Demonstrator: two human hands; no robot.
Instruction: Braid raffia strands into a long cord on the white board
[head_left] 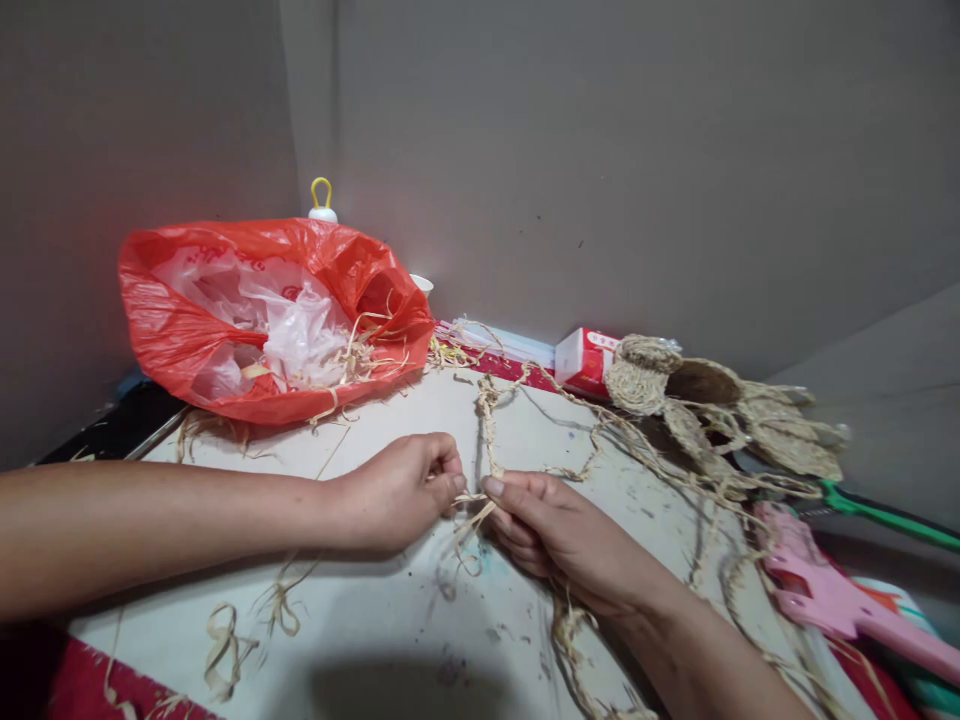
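Observation:
A braided straw cord (489, 425) runs across the white board, and my right hand (551, 530) pinches its working end between thumb and forefinger. Loose straw strands (472, 525) hang from that end, below and between the two hands. Facing it from the left, my left hand (401, 490) is closed in a pinch on one of the strands. The hands are a short gap apart, just above the board. Further braid trails from the far side to the right and also lies beneath my right forearm.
A red plastic bag (315, 400) holding white plastic and straw stands at the back left. Coiled woven straw pieces (641, 375) lie at the back right beside a red and white packet (589, 360). A pink glue gun (825, 600) rests at right. Straw scraps (221, 650) lie front left.

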